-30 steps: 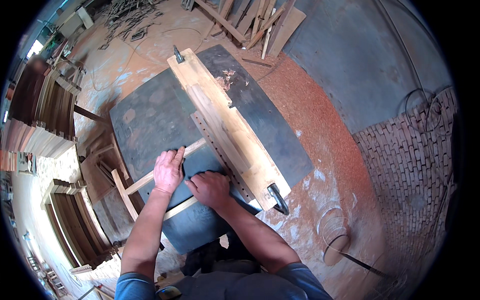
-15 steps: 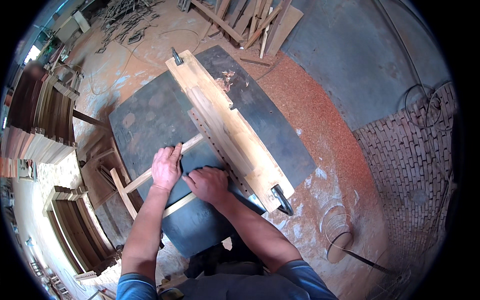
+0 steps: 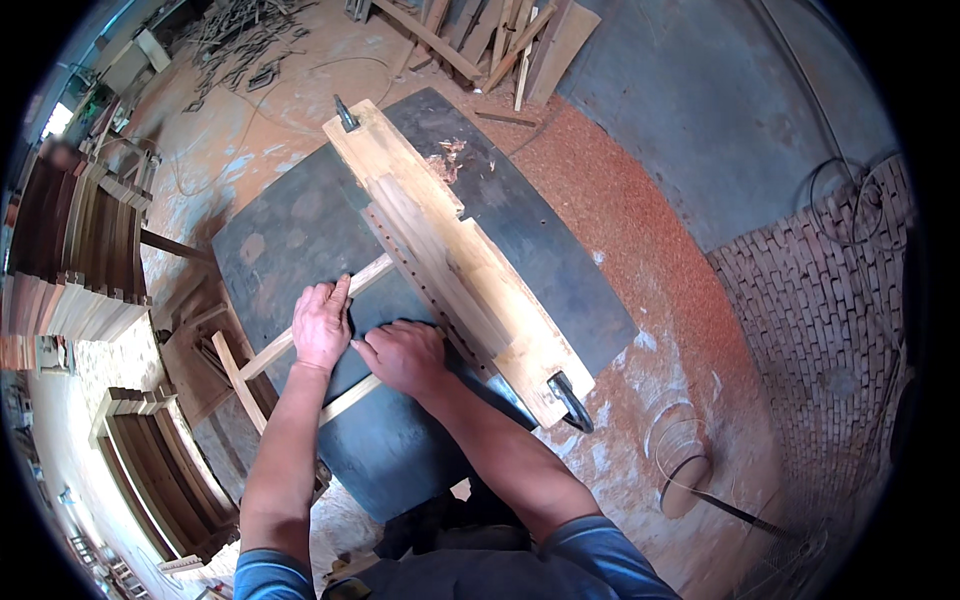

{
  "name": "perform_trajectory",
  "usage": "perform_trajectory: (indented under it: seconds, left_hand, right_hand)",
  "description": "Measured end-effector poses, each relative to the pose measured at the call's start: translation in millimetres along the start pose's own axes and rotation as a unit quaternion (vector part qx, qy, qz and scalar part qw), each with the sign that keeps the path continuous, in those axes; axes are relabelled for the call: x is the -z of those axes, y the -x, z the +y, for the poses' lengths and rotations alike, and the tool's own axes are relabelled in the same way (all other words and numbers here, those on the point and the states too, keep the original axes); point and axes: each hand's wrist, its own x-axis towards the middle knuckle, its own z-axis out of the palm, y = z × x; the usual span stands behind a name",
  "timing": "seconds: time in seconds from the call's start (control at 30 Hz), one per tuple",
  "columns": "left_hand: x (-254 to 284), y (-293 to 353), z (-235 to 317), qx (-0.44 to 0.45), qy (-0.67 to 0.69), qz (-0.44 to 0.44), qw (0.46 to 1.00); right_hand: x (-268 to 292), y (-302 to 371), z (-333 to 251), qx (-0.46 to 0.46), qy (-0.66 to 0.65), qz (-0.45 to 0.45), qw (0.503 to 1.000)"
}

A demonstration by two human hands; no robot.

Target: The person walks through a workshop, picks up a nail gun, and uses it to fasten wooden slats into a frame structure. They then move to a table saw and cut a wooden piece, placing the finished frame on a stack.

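Observation:
A light wooden frame (image 3: 268, 354), with two parallel rails and a crosspiece at its left end, lies across a dark metal tabletop (image 3: 285, 215). My left hand (image 3: 322, 325) is closed over the farther rail, fingers pointing away. Lower and to the right, my right hand (image 3: 403, 357) is bent into a loose fist over the nearer rail, hiding part of it. The rails' right ends meet a long wooden fence (image 3: 520, 335), which runs diagonally over the table. A dark strip with a row of holes (image 3: 415, 275) lines its near side.
Black clamps hold the fence at its far end (image 3: 346, 113) and near end (image 3: 571, 402). Wood shavings (image 3: 447, 160) lie beyond it. Stacked curved wooden parts (image 3: 75, 230) stand at the left, and loose boards (image 3: 500, 45) lean at the back. Reddish sawdust (image 3: 600, 190) covers the floor rightward.
The view has shifted slightly. Both hands keep their hold on the frame, which stays in nearly the same place against the fence.

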Motion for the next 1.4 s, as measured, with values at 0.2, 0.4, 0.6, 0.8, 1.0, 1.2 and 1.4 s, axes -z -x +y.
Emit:
perform_trajectory:
  seconds: [0.2,0.4,0.6,0.8,1.0,1.2,1.4]
  left_hand:
    - [-4.4,-9.7,-13.3,-0.003,-0.005,0.011,1.0]
    - [-7.0,-20.3,-23.6,-0.01,-0.007,0.027,1.0]
    - [-11.1,-29.2,-37.1,-0.008,-0.009,0.031,0.999]
    - [-15.2,-37.6,-49.0,-0.003,-0.012,0.028,1.0]
    - [-17.0,-47.8,-60.3,0.005,-0.016,0.024,1.0]
    - [-19.0,-57.5,-69.4,0.007,-0.018,0.023,1.0]
    - [-19.2,-66.0,-78.1,0.014,-0.027,0.021,0.999]
  right_hand:
    - [-9.8,-14.2,2.2,0.002,-0.003,0.01,1.0]
    - [-19.0,-27.9,5.8,0.015,-0.007,0.03,0.999]
    - [-27.5,-40.9,7.8,0.011,-0.019,0.028,0.999]
    - [-36.1,-53.1,10.6,0.0,-0.024,0.008,1.0]
    - [-43.5,-67.5,11.5,-0.007,-0.028,0.0,1.0]
    - [-48.5,-79.6,13.2,-0.009,-0.026,-0.01,1.0]
    - [-59.0,-91.2,16.7,-0.002,-0.028,0.0,1.0]
